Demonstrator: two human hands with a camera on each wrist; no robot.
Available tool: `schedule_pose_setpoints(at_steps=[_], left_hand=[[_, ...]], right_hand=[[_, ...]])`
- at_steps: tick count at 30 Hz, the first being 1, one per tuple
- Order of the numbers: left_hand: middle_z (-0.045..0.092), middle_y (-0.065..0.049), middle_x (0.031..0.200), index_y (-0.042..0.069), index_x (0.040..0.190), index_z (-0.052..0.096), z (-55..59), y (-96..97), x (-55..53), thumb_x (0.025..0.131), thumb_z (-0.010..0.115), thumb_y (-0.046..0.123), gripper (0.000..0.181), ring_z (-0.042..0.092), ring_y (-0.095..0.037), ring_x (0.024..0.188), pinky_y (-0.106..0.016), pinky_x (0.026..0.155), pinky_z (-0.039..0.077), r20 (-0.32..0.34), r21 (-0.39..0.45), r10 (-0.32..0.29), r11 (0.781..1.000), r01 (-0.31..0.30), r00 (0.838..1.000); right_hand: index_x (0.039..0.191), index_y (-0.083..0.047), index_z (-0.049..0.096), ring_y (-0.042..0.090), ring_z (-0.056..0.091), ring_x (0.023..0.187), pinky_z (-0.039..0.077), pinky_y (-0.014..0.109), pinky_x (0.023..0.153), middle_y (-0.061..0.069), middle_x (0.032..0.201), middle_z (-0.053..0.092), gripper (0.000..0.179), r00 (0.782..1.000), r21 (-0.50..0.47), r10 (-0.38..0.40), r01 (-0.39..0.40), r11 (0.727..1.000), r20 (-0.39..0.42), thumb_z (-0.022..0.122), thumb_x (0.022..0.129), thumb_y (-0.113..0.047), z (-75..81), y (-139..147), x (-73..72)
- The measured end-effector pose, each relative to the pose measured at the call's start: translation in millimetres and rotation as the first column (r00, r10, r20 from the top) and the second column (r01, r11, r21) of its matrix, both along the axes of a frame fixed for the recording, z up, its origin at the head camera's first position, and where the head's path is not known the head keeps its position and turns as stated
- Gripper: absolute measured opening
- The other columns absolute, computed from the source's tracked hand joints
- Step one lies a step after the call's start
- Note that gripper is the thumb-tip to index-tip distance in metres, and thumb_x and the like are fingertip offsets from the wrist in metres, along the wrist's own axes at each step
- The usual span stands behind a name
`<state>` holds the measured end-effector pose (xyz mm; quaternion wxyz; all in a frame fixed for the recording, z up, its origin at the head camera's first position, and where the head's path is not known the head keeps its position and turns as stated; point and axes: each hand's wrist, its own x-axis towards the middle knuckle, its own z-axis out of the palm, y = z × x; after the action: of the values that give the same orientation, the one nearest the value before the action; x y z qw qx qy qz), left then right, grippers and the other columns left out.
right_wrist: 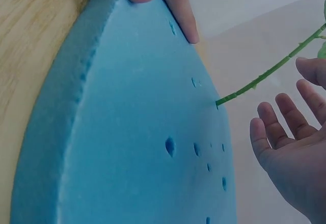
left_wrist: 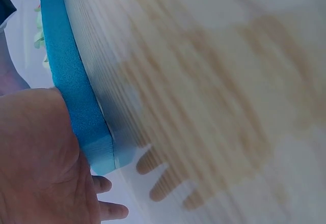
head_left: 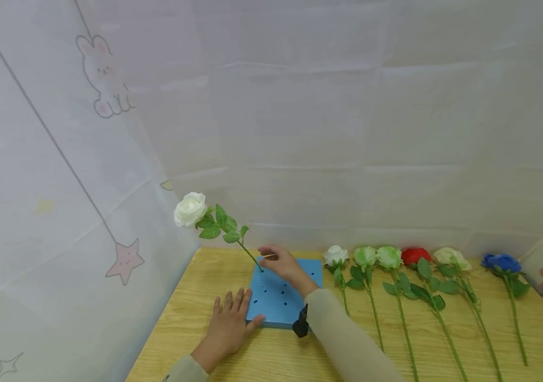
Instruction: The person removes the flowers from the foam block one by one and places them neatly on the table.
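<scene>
One white rose (head_left: 190, 209) stands at the left of the frame, leaning far left, its stem end stuck in the far left corner of the blue foam block (head_left: 276, 302). The left hand (head_left: 230, 324) presses flat on the block's near left edge. The right hand (head_left: 284, 265), fingers loose and apart, holds nothing beside the stem. The lean could tip the rose out, because the hole looks shallow.

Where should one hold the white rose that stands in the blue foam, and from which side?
Pinch the bare lower stem of the white rose, below the leaves and just above the blue foam block. Come from the right, where the right hand is open: the rose leans up and left, so this side looks free.
</scene>
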<state>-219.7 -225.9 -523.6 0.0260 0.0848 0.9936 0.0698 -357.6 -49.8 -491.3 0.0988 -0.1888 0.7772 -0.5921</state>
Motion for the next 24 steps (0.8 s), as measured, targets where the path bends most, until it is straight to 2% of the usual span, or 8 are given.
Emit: schedule_pose_setpoints(at_steps=[3, 10, 17, 24], left_hand=[[0.031, -0.015, 0.164, 0.013, 0.162, 0.027, -0.4, -0.1, -1.5, 0.1, 0.038, 0.069, 0.085, 0.025, -0.048, 0.149, -0.072, 0.116, 0.012, 0.002, 0.009, -0.002, 1.0, 0.002, 1.0], [0.029, -0.013, 0.165, 0.015, 0.163, 0.024, -7.8, -4.0, -6.2, 0.099, 0.031, 0.075, 0.088, 0.025, -0.046, 0.15, -0.071, 0.117, 0.013, 0.002, -0.015, -0.009, 1.0, 0.009, 1.0], [0.03, -0.014, 0.165, 0.015, 0.163, 0.024, -8.7, -4.9, -6.9, 0.098, 0.03, 0.075, 0.089, 0.026, -0.046, 0.149, -0.072, 0.116, 0.013, 0.003, -0.019, -0.012, 1.0, 0.012, 1.0], [0.03, -0.013, 0.165, 0.016, 0.163, 0.025, -7.3, -4.1, -4.5, 0.098, 0.031, 0.075, 0.088, 0.026, -0.046, 0.15, -0.071, 0.117, 0.013, 0.004, -0.017, -0.008, 1.0, 0.008, 1.0]], right_hand=[[0.138, -0.019, 0.062, 0.026, 0.06, 0.123, 0.051, 0.051, 0.098, 0.002, 0.135, 0.061, 0.04, 1.0, 0.015, -0.004, 0.004, 1.0, -0.009, 0.068, 0.1, -0.026, -2.3, -4.8, -0.2], [0.138, -0.016, 0.062, 0.028, 0.058, 0.125, 0.052, 0.05, 0.098, 0.005, 0.135, 0.061, 0.041, 0.999, 0.045, -0.024, 0.026, 0.999, -0.041, 0.07, 0.099, -0.026, -1.7, -14.4, 3.0], [0.136, -0.02, 0.063, 0.03, 0.056, 0.128, 0.052, 0.05, 0.098, 0.006, 0.136, 0.061, 0.039, 0.999, 0.052, -0.011, 0.013, 0.999, -0.036, 0.071, 0.098, -0.026, -4.9, -19.5, -0.1], [0.131, -0.021, 0.067, 0.026, 0.061, 0.121, 0.055, 0.045, 0.093, 0.001, 0.127, 0.066, 0.032, 0.999, 0.055, -0.014, 0.017, 0.998, -0.052, 0.069, 0.099, -0.022, -7.6, -25.6, -2.2]])
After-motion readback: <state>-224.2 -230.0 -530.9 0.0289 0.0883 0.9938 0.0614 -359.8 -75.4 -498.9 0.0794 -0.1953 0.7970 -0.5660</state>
